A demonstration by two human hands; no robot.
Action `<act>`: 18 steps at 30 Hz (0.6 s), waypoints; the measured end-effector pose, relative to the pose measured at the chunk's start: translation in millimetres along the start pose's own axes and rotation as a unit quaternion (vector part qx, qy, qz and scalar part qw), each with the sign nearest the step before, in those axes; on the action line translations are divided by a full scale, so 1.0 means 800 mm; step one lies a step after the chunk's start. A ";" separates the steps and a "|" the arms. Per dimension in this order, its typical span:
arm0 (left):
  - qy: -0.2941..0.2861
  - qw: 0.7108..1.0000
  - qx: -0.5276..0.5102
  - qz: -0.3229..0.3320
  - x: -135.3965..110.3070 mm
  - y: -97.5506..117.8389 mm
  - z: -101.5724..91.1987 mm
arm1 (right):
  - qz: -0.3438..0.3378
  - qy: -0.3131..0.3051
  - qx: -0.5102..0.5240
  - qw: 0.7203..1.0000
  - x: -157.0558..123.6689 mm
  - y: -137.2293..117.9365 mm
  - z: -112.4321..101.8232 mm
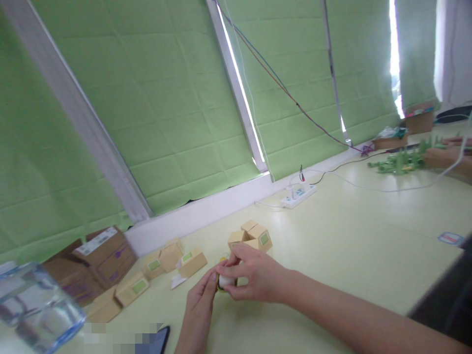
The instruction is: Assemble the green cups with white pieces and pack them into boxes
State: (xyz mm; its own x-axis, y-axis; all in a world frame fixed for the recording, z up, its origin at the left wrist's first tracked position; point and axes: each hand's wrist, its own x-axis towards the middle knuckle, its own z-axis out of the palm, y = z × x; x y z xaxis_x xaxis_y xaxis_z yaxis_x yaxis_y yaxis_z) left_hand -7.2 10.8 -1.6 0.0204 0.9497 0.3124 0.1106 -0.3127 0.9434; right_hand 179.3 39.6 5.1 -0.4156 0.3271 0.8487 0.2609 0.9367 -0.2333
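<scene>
Over the table's near part, my left hand and my right hand meet around a small white rounded object with a dark and yellow edge. Its kind cannot be made out, since my fingers cover much of it. The left fingers close on its left edge, while the right thumb and fingers grip it from the right and above. Just beyond my hands stands a cluster of small tan cardboard boxes. Left of them lies another tan box with a green label, with a white flap towards me.
More tan boxes and a large brown carton stand at left, near a clear water bottle and a phone. A power strip trails cables. At far right, another person's arm reaches towards green pieces.
</scene>
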 end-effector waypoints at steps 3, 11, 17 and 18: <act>-0.007 0.998 -0.065 -0.022 0.001 0.002 0.002 | -0.015 0.014 -0.005 1.000 0.001 0.001 -0.002; -0.027 0.985 -0.162 -0.061 -0.007 0.019 0.014 | -0.066 0.027 0.017 0.997 0.005 -0.003 -0.012; -0.035 0.978 -0.191 -0.080 -0.010 0.023 0.018 | -0.044 0.020 0.046 0.998 0.005 -0.003 -0.016; -0.031 0.977 -0.193 -0.081 -0.010 0.023 0.019 | -0.033 0.011 0.051 0.998 0.005 -0.003 -0.018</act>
State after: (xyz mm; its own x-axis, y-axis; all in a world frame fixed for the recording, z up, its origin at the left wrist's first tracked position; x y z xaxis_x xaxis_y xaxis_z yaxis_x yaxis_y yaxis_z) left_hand 9.5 -2.4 12.0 0.0943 0.9828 0.1586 -0.2653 -0.1287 0.9555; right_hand 189.4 36.8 15.5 -0.4100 0.2616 0.8737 0.1430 0.9646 -0.2218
